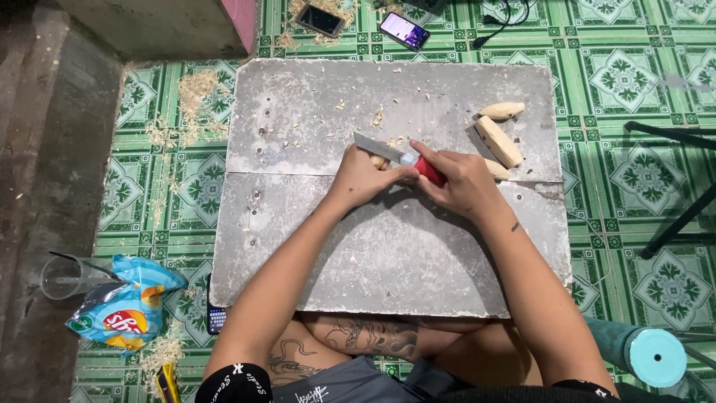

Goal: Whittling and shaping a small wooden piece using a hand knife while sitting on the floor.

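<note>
Left hand: our left hand (363, 179) was clenched around a small pale wood piece (379, 161), pinning it low against the grey tabletop (388, 246).
Right hand: our right hand (464, 181) grasped the red handle of the knife (395, 155), blade pointing away to the left across the wood.
Doing it well: we judged short, shallow strokes best, with the left thumb kept behind the edge; how the thumb lay we could not quite tell.
Wood piece: mostly hidden under our fingers, near the tabletop's middle.
Nearby: three carved pale blanks (498, 140) lay just right of our hands, loose chips around them.
Floor: shavings (195, 97), two phones (403, 30), a snack bag (127, 302) and a clear cup (66, 276) sat apart on the green tiles.
In the way: only the chips and the closest blank, beside our right wrist.
</note>
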